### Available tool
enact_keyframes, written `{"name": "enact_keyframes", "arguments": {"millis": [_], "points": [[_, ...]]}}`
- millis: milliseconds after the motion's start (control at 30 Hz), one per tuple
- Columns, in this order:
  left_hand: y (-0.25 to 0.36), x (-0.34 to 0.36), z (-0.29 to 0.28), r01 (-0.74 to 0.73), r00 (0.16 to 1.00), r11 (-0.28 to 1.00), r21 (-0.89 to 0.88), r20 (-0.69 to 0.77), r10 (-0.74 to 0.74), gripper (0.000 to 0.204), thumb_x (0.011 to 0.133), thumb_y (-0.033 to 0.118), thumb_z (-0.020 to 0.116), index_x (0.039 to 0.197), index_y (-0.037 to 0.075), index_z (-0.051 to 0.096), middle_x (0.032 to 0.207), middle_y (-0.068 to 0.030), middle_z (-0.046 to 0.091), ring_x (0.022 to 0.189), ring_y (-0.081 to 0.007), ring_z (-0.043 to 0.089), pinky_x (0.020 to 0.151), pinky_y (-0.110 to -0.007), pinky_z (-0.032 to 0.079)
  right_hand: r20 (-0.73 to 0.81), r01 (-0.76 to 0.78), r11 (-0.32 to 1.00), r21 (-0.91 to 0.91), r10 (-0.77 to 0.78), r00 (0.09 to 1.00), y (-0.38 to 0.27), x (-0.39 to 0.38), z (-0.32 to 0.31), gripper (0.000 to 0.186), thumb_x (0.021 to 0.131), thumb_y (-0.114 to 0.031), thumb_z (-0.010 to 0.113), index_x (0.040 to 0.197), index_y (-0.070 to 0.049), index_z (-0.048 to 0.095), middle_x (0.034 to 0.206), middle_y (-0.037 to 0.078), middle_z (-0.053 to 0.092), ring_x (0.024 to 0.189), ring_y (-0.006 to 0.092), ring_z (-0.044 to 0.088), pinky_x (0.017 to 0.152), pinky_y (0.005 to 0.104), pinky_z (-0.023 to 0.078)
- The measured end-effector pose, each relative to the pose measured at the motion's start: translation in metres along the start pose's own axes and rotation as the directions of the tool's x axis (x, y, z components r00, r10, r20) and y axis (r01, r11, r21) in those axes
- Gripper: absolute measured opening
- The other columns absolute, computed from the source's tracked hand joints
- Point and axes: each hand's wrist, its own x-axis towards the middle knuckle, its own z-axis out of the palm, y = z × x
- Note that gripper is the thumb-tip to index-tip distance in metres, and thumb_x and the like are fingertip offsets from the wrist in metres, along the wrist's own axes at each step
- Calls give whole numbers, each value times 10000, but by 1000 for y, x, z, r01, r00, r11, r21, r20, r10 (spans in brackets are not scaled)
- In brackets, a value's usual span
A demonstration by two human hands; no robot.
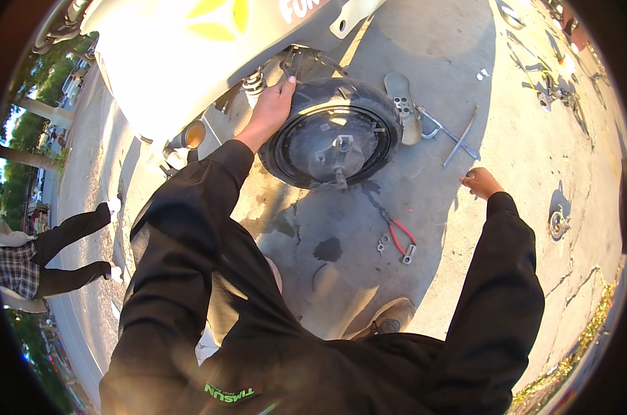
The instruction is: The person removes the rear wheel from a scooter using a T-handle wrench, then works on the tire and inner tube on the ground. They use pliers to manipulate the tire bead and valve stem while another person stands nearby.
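Note:
My left hand (272,111) is closed on the upper left edge of a scooter wheel (327,135), its fingers over the black tyre. The wheel's dusty hub faces me, with a threaded axle and nut at its centre. Low over the concrete, my right hand (483,183) is held out to the right with curled fingers; what they hold, if anything, cannot be made out. Just beyond it lie crossed metal bars (458,144). Nearer to me are red-handled pliers (398,238), a metal socket-like piece (409,256) and small washers (382,243).
A white scooter body (168,76) leans over the far left, with a coil shock absorber (254,84) below it. A grey perforated plate (401,104) lies beside the wheel. Loose parts (555,83) and a round part (557,223) are on the right. Another person (43,266) stands far left.

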Motion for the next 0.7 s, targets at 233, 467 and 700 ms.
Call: {"name": "enact_keyframes", "arguments": {"millis": [233, 467, 700], "points": [[20, -7, 2, -22, 1000, 982, 187, -2, 23, 487, 1070, 416, 399, 1171, 38, 689, 1067, -219, 728, 1055, -407, 663, 926, -441, 483, -14, 21, 1000, 9, -21, 1000, -15, -3, -3, 462, 892, -317, 717, 1126, 81, 714, 1051, 270, 732, 1010, 399, 712, 875, 434, 557], [37, -19, 11, -82, 997, 952, 296, 21, 79, 432, 1066, 381, 376, 1045, 23, 618, 998, -272, 686, 988, -496, 615, 847, -559, 453, -37, 152, 988, -37, -153, 987, -32, 25, 1, 468, 883, -338, 708, 1117, 67, 722, 1059, 282, 727, 1047, 430, 692, 913, 451, 540], [53, -23, 12, -98, 995, 932, 349, 34, 92, 394, 1039, 367, 483, 946, 8, 616, 952, -269, 666, 962, -497, 609, 796, -549, 456, -7, 27, 957, -289, -31, 1000, -9, 39, 28, 510, 888, -488, 672, 1076, -23, 763, 1097, 253, 721, 1075, 434, 675, 941, 479, 538]]}}
